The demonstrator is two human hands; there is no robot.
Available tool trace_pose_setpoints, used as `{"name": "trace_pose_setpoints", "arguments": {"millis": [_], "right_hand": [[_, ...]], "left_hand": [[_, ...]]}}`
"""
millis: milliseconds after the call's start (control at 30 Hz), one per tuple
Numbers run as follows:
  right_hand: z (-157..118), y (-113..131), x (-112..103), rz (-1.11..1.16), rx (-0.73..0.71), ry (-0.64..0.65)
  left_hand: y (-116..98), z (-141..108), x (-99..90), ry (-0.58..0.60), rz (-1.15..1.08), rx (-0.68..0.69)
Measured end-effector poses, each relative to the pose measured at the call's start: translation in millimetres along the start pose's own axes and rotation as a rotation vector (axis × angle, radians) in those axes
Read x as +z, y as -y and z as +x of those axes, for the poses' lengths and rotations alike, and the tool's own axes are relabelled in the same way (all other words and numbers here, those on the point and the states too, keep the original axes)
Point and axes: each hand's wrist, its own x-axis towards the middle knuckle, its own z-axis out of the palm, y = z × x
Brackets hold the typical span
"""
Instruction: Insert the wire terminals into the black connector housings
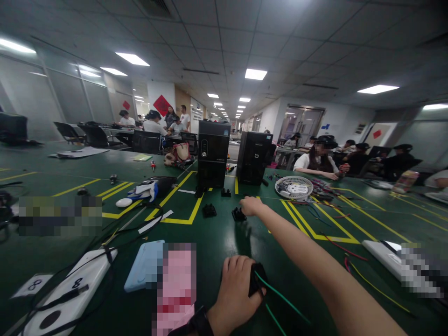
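My left hand [236,287], with a black band at its wrist, is low in the middle of the view, its fingers curled over a black part [258,277]. Green wires [280,294] run from that part toward the lower right; my palm and fingers hide most of its shape. Further out, my right hand [249,205] reaches forward with closed fingers on a small black plastic piece [239,214]. Two similar pieces are near it: one black piece [210,210] to its left and another black piece [226,192] farther back.
Two black computer towers [214,154] stand behind the pieces. A white round basket [294,186] and loose wires are to the right. On the left lie a light blue case [145,266], a white power bank-like box [75,289] and black cables. A person sits across the green table [140,308].
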Motion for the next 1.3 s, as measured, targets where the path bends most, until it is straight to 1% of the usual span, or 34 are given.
{"name": "trace_pose_setpoints", "arguments": {"millis": [100,167,233,300,367,433,467,533,600,700,833,933,1067,1200,1300], "right_hand": [[-38,7,6,0.092,-0.090,-0.217],[-73,9,14,0.168,-0.145,-0.294],[-112,9,25,0.246,-0.175,-0.332],[-151,7,37,0.322,-0.175,-0.327],[-185,3,51,0.390,-0.173,-0.285],[-210,0,66,0.487,-0.181,-0.215],[-218,-2,74,0.628,-0.168,-0.168],[-228,-4,88,0.847,-0.128,-0.104],[-230,-6,100,0.950,-0.091,-0.104],[-228,-7,108,0.992,-0.064,-0.200],[-230,-4,110,1.048,-0.039,-0.292],[-235,2,113,1.041,-0.105,-0.277],[-238,8,120,0.971,-0.208,-0.174],[-236,1,119,0.861,-0.208,-0.162],[-235,-9,114,0.779,-0.141,-0.191]], "left_hand": [[1,0,0.8,-0.007,0.002,0.004],[2,-1,1.1,-0.010,0.005,0.007],[2,-1,1.0,-0.008,0.012,0.011],[2,-1,0.8,-0.004,0.027,0.010],[2,-1,0.7,0.000,0.041,0.008],[3,-1,0.8,-0.006,0.044,0.010],[3,-1,0.9,-0.013,0.041,0.011],[3,-1,1.0,-0.024,0.036,0.008],[3,-2,1.1,-0.029,0.029,0.001],[2,-2,1.4,-0.035,0.014,-0.006],[0,-4,2.3,-0.030,0.026,-0.013],[0,-4,2.0,-0.016,0.047,-0.010],[0,-4,0.3,-0.013,0.044,0.006],[0,-3,-1.8,-0.001,0.028,-0.015],[-1,-2,-3.2,0.004,0.023,-0.025]]}}
